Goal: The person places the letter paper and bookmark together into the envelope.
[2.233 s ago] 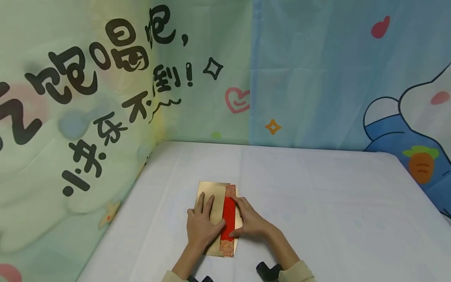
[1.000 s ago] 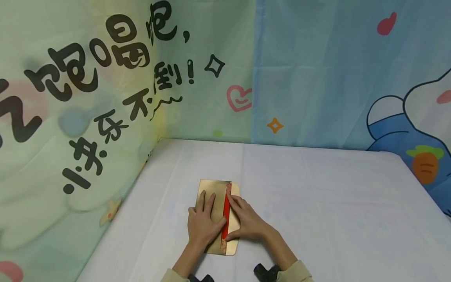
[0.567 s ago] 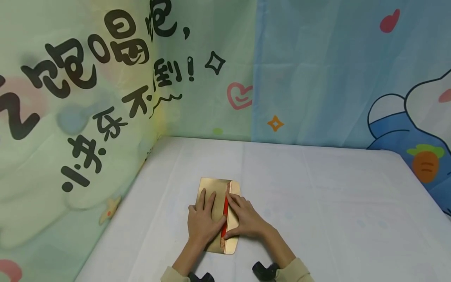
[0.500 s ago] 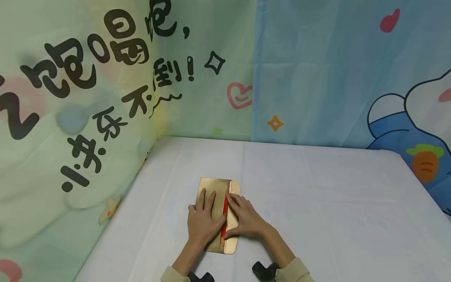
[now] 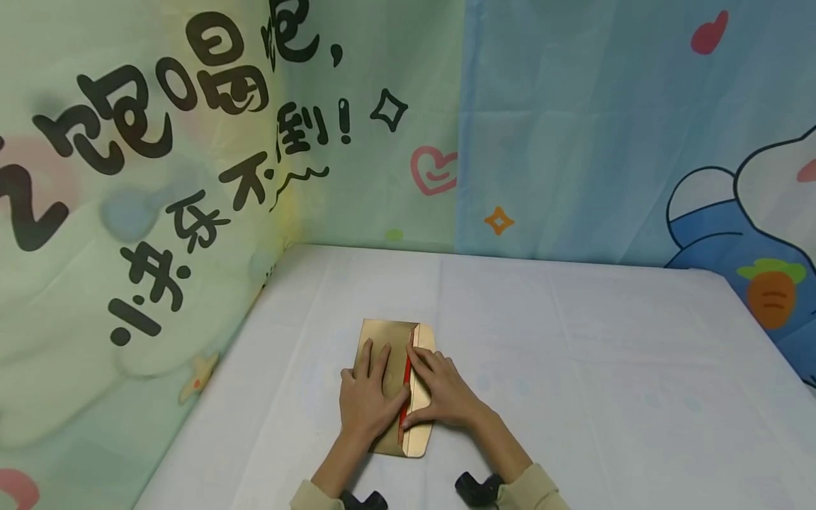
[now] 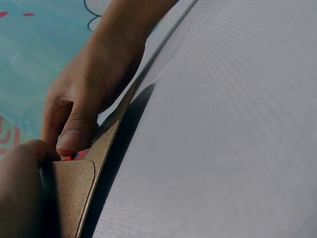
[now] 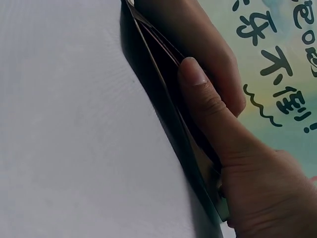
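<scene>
A gold envelope [image 5: 390,368] lies flat on the white tablecloth [image 5: 574,368], directly under both hands, near the front edge of the table. The left hand [image 5: 366,400] rests on the envelope's left part with its fingers straight and slightly spread, the fingertips pointing away from the person and stopping short of the envelope's far edge; the thumb reaches sideways toward the other hand. The right hand [image 5: 443,393] lies on the gold flap [image 5: 422,354] just right of the left fingers, its fingers extended and close together, pressing the flap down flat. Between the two thumbs a thin red strip [image 5: 403,418] shows — the only red visible, running along the flap's edge from the fingertips back toward the wrists. In the left wrist view the right hand's thumb [image 6: 74,134] presses on the flap's edge, where a sliver of red pattern peeks out, and the envelope's rounded corner [image 6: 74,183] sits just below it. In the right wrist view the right thumb [image 7: 203,99] lies along the dark edge of the envelope, with the left hand just beyond it. Beyond the fingertips hangs a cartoon backdrop [image 5: 191,177] with black lettering — well apart from the envelope.
</scene>
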Motion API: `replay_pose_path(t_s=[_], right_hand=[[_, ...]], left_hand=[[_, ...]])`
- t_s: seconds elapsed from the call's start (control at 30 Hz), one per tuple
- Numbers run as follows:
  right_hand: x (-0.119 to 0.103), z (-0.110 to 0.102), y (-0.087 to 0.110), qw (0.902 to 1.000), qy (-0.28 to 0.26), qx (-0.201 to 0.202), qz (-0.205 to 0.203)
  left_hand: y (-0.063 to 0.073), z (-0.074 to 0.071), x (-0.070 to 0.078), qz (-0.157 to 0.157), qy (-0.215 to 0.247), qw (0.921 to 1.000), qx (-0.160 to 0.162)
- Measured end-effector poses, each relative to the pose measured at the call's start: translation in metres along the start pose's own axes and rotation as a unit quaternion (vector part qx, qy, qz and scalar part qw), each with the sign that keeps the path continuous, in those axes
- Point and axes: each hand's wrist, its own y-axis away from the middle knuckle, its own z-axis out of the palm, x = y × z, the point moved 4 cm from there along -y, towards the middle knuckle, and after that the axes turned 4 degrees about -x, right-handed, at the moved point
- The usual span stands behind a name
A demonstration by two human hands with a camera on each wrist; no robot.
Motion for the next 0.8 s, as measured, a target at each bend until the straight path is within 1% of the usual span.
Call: replay_pose_path(t_s=[0.3, 0.57, 0.8], right_hand=[[0.0009, 0.0036, -0.0015, 0.9999, 0.015, 0.007, 0.002], [-0.0005, 0.0056, -0.0004, 0.9997, 0.007, -0.016, 0.017], [-0.0019, 0.0053, -0.0005, 0.9991, -0.003, -0.033, 0.026]], left_hand=[[-0.0001, 0.0018, -0.0004, 0.011, -0.012, 0.9999, 0.003], [0.0014, 0.0031, -0.0008, 0.014, -0.024, 0.9996, -0.007], [0.0009, 0.0026, -0.0004, 0.021, -0.019, 0.9996, 0.007]])
